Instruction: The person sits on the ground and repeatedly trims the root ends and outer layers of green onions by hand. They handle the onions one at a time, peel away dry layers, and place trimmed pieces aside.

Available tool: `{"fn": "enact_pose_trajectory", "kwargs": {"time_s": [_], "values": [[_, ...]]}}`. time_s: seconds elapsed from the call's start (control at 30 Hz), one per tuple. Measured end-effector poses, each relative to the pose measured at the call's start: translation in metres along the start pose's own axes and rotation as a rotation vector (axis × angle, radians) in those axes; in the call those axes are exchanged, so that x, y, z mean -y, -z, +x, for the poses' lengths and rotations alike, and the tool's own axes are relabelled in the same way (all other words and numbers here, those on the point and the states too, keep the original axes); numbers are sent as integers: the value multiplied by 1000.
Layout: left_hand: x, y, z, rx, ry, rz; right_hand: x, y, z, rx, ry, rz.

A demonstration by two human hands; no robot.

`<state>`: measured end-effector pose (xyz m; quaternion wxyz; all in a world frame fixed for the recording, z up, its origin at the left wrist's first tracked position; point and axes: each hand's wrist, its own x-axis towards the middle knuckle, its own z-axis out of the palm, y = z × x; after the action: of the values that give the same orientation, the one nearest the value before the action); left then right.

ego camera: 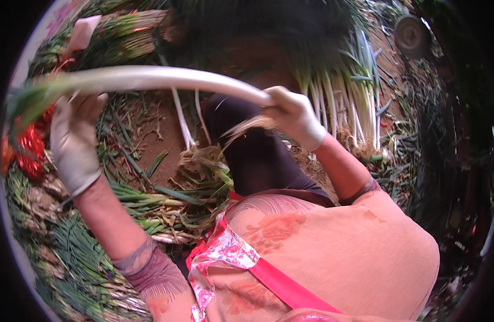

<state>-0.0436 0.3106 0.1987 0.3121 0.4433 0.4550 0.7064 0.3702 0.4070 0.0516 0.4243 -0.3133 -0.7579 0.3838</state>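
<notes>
A long white-stemmed leek or large green onion (pixel 162 78) stretches across in front of me, its green leaves blurred at the left. My right hand (pixel 293 114), in a pale knit glove, is closed around its lower end. A strip of dry outer skin or roots (pixel 249 125) hangs below that hand. My left hand (pixel 76 141), gloved too, is raised at the leafy end. The stalk passes in front of its fingers, so their grip is partly hidden.
At the right, several leeks (pixel 351 108) stand with roots down. Tied bundles (pixel 138 36) lie at upper left, above red plastic ribbon (pixel 31 153). Peeled leaves and trimmings (pixel 166 201) litter the soil beside my knee (pixel 251 161). More green bundles (pixel 82 249) are at lower left; a small wheel (pixel 412 37) is at upper right.
</notes>
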Motion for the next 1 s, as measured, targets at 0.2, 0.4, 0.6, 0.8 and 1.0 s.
{"fn": "enact_pose_trajectory", "kwargs": {"time_s": [0.2,0.4,0.6,0.8,1.0], "values": [[48,-130,-1,278,211,144,-185,81,-137,-458,-547,-173],[68,-9,-66,-3,393,217,-349,110,-213,-79,-1164,-873],[21,175,-191,-507,424,172,-275,54,55,-9,-290,-323],[3,265,-287,-830,377,-180,-58,-219,208,680,256,-194],[-32,265,-318,-895,253,48,-44,-513,10,1478,480,-501]]}}
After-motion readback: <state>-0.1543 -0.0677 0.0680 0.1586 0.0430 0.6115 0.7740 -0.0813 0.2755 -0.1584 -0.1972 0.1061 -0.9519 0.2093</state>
